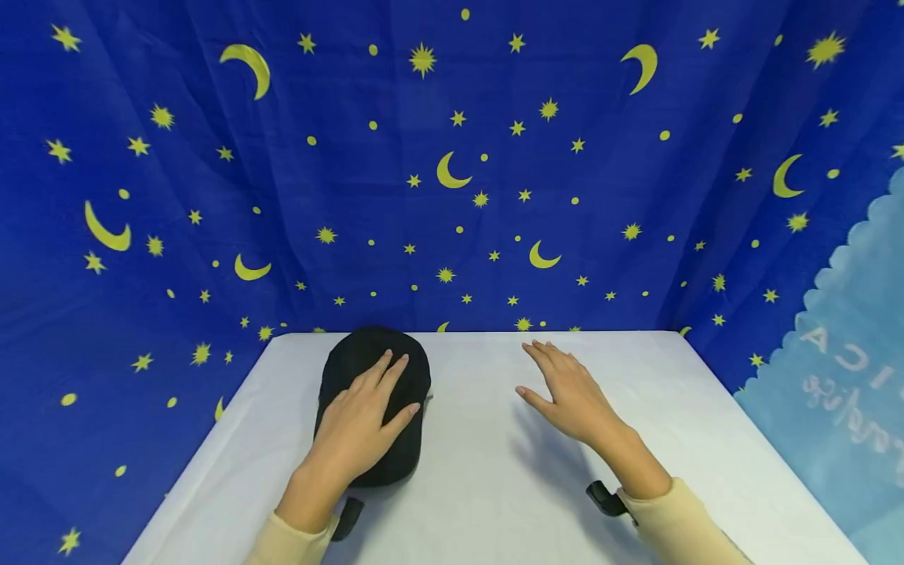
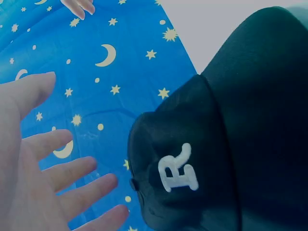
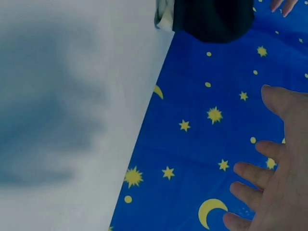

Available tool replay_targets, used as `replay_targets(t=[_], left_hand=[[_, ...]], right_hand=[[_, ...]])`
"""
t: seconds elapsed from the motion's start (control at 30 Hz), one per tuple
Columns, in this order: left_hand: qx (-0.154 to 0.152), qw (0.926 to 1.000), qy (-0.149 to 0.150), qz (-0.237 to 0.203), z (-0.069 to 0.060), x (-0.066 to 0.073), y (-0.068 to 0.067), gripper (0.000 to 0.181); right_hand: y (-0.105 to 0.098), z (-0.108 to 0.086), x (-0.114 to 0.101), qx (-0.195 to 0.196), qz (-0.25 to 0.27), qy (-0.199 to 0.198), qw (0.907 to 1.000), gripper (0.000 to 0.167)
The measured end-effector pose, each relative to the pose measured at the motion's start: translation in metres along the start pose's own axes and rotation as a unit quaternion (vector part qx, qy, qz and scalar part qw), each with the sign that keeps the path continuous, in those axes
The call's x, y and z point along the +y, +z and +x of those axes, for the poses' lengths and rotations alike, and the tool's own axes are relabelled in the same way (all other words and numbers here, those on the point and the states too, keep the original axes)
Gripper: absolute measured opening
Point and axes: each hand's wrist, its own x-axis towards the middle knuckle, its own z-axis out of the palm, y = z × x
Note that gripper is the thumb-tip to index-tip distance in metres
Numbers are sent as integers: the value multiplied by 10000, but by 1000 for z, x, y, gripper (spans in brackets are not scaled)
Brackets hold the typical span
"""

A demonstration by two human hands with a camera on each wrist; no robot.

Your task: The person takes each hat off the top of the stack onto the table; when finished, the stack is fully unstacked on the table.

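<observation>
A black cap (image 1: pixel 406 390) sits crown up on the left part of the white worktop (image 1: pixel 473 471), close to its far edge. The left hand (image 1: pixel 353 428) is held above it, palm downward; the left wrist view shows a gap between hand and cap, so they are apart. Its fingers are extended and slightly spread, grasping nothing, with the thumb stretched off to the right. The same view shows a raised white letter R (image 2: pixel 179 181) on the crown, just beyond the broad dark brim (image 2: pixel 269 120).

The right hand (image 1: pixel 570 396) is well to the right of the cap, raised over the worktop, its shadow (image 1: pixel 547 447) falling below. Its fingers, too, are released and straight, pointing to the far side, the thumb angled left.

Both arms reach in from the near side in cream sleeves, the left sleeve (image 1: pixel 293 541) and the right sleeve (image 1: pixel 685 522), with a black device at each wrist. Behind the worktop's far edge hangs a blue cloth (image 1: pixel 424 102) printed with yellow moons and stars; at far right is a pale blue cloth (image 1: pixel 862 298) with a scalloped edge and white lettering.
</observation>
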Motion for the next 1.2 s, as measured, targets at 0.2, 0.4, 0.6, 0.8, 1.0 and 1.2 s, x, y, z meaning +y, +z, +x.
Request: replay_targets(t=[0.2,0.4,0.6,0.8,1.0,1.2], left_hand=[[171,9998,-46,-76,-10,-3,1,72],[253,9995,-146,-92,-19,-8,-1,70],[221,9988,-338,-265,-29,-14,-3,69],[181,9965,-668,-470,-43,-21,-2,69],[36,9924,-1062,-627,-55,-29,1,69],[-202,9871,-1415,-726,-65,-37,5,70]], right_hand=[[6,8,-7,-28,39,-115,9999,74],[11,13,-13,-7,149,-193,9997,72],[21,19,-19,-34,247,-263,9993,70],[31,24,-31,-56,346,-319,9989,69],[41,29,-39,-69,594,-307,9977,67],[50,32,-43,-78,755,-270,9967,66]])
